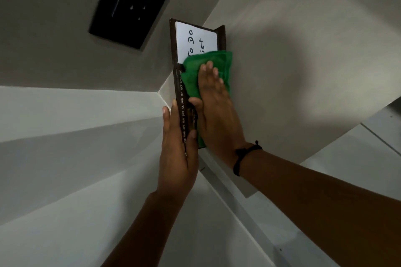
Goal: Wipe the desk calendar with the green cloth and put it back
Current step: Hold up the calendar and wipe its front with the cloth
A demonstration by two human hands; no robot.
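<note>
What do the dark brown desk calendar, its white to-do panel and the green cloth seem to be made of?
The dark brown desk calendar looks like wood or wood-look board with a matte finish and printed month names. Its white to-do panel looks like smooth card or wipe-board, which one I cannot tell. The green cloth looks like soft microfibre with a fuzzy nap.

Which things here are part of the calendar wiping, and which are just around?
In use: calendar, gripped along its edge by the left hand; green cloth, pressed flat on the calendar by the right hand.

Just around: black wall panel; white ledge; black wristband on the right wrist.
</note>
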